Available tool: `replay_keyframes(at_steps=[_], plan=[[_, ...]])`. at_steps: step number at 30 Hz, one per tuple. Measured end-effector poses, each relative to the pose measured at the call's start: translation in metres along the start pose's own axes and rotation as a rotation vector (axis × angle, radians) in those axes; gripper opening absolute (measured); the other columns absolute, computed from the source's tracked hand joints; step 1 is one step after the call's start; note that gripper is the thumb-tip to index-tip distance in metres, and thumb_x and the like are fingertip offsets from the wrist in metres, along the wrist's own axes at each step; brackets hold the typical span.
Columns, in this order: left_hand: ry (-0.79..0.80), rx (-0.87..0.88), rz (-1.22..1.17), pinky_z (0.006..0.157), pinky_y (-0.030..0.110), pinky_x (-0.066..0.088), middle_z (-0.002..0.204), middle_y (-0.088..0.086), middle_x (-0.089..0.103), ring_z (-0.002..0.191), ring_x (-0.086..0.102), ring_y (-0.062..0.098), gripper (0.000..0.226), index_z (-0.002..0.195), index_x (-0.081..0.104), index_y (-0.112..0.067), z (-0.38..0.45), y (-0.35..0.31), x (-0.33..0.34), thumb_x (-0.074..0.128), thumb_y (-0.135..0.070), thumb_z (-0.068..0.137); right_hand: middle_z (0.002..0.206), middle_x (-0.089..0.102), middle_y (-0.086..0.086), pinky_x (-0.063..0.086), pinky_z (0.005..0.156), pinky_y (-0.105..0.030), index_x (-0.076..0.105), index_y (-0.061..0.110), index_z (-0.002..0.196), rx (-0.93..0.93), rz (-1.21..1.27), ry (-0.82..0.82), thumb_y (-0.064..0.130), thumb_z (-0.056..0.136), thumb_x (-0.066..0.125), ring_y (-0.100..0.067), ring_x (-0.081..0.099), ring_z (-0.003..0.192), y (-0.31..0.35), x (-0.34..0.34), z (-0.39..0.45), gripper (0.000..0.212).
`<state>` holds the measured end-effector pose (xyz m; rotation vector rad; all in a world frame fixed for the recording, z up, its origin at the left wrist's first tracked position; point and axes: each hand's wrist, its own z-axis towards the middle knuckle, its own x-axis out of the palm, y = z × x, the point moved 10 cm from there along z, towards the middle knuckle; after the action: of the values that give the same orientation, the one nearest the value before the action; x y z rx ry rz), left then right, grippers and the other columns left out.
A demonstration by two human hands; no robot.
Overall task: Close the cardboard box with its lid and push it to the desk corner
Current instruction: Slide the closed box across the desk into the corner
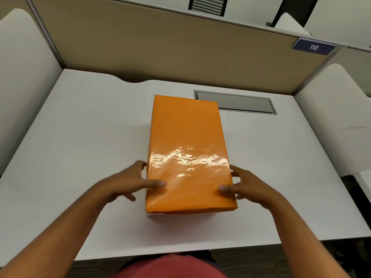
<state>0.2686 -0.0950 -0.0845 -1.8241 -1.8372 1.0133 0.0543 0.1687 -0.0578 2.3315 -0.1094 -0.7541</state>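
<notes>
A glossy orange lid (186, 149) covers the cardboard box in the middle of the white desk (80, 137). A pale strip of the box (180, 216) shows under the lid's near edge. My left hand (130, 181) is against the lid's near left side, thumb resting on top. On the near right side my right hand (247, 185) does the same, thumb on the lid's top. Both hands hold the lid between them, fingers spread along its sides.
A grey cable hatch (234, 102) is set into the desk behind the box. Beige partition walls (160, 49) close off the back, white panels stand at left and right. A blue "110" sign (313, 47) sits on the back right partition.
</notes>
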Motion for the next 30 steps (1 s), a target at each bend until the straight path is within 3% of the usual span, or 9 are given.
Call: replay_keyframes(at_steps=[3, 5, 9, 13, 16, 18, 21, 24, 30], plan=[[-0.288, 0.087, -0.016, 0.095, 0.058, 0.057, 0.172, 0.005, 0.023, 0.143, 0.046, 0.038, 0.14, 0.163, 0.008, -0.031, 0.016, -0.032, -0.033, 0.085, -0.072, 0.053, 0.171, 0.032, 0.0, 0.05, 0.11, -0.054, 0.012, 0.032, 0.168, -0.017, 0.006, -0.171, 0.078, 0.063, 0.077, -0.035, 0.048, 0.147, 0.025, -0.014, 0.016, 0.131], [-0.388, 0.183, 0.059, 0.105, 0.06, 0.051, 0.173, 0.005, 0.022, 0.147, 0.042, 0.041, 0.14, 0.164, 0.003, -0.034, 0.021, -0.056, -0.042, 0.083, -0.071, 0.055, 0.17, 0.034, -0.001, 0.046, 0.114, -0.053, 0.014, 0.03, 0.167, -0.102, -0.023, -0.229, 0.071, 0.071, 0.079, -0.034, 0.045, 0.149, 0.048, -0.015, 0.025, 0.123], [-0.444, 0.298, 0.148, 0.091, 0.041, 0.052, 0.152, 0.003, 0.054, 0.127, 0.061, 0.034, 0.118, 0.162, 0.023, -0.033, 0.028, -0.074, -0.041, 0.086, -0.063, 0.066, 0.172, 0.028, -0.004, 0.041, 0.114, -0.046, 0.006, 0.025, 0.168, -0.114, -0.102, -0.248, 0.06, 0.081, 0.08, -0.033, 0.037, 0.153, 0.057, -0.01, 0.035, 0.12], [-0.445, 0.275, 0.112, 0.09, 0.041, 0.054, 0.149, 0.003, 0.056, 0.119, 0.063, 0.029, 0.114, 0.159, 0.029, -0.03, 0.036, -0.069, -0.042, 0.092, -0.053, 0.067, 0.175, 0.021, -0.002, 0.037, 0.117, -0.045, -0.001, 0.024, 0.168, -0.104, -0.091, -0.242, 0.061, 0.082, 0.077, -0.032, 0.031, 0.157, 0.05, -0.007, 0.036, 0.122], [-0.429, 0.191, 0.141, 0.089, 0.044, 0.054, 0.152, 0.009, 0.05, 0.126, 0.06, 0.035, 0.112, 0.156, 0.031, -0.022, 0.053, -0.07, -0.049, 0.091, -0.053, 0.068, 0.168, 0.033, -0.006, 0.041, 0.114, -0.04, 0.019, 0.022, 0.164, -0.114, -0.115, -0.193, 0.06, 0.081, 0.08, -0.032, 0.041, 0.151, 0.055, -0.012, 0.045, 0.111], [-0.549, 0.129, 0.171, 0.095, 0.046, 0.05, 0.16, 0.014, 0.038, 0.134, 0.054, 0.04, 0.105, 0.155, 0.032, -0.014, 0.061, -0.078, -0.064, 0.082, -0.061, 0.076, 0.161, 0.039, -0.01, 0.045, 0.116, -0.048, 0.033, 0.018, 0.157, -0.132, -0.147, -0.205, 0.062, 0.081, 0.078, -0.033, 0.047, 0.145, 0.065, -0.026, 0.058, 0.098], [-0.742, 0.185, 0.269, 0.113, 0.058, 0.039, 0.173, 0.011, 0.013, 0.152, 0.031, 0.042, 0.096, 0.163, 0.019, -0.014, 0.07, -0.11, -0.08, 0.064, -0.062, 0.092, 0.175, 0.015, -0.012, 0.031, 0.125, -0.055, 0.018, 0.014, 0.166, -0.176, -0.242, -0.349, 0.063, 0.093, 0.063, -0.037, 0.027, 0.157, 0.097, -0.057, 0.088, 0.099], [-0.761, 0.281, 0.456, 0.121, 0.06, 0.027, 0.176, 0.006, 0.003, 0.16, 0.01, 0.037, 0.086, 0.166, 0.011, -0.016, 0.094, -0.145, -0.079, 0.048, -0.06, 0.101, 0.177, 0.01, -0.01, 0.022, 0.127, -0.052, 0.014, 0.013, 0.168, -0.299, -0.387, -0.447, 0.058, 0.101, 0.053, -0.035, 0.015, 0.162, 0.141, -0.072, 0.124, 0.09], [-0.748, 0.258, 0.592, 0.122, 0.057, 0.029, 0.176, 0.006, 0.006, 0.16, 0.017, 0.034, 0.084, 0.166, 0.012, -0.016, 0.132, -0.152, -0.087, 0.033, -0.066, 0.102, 0.175, 0.018, -0.013, 0.017, 0.13, -0.052, 0.021, 0.011, 0.166, -0.401, -0.537, -0.466, 0.062, 0.103, 0.039, -0.035, 0.008, 0.163, 0.163, -0.069, 0.175, 0.084]])
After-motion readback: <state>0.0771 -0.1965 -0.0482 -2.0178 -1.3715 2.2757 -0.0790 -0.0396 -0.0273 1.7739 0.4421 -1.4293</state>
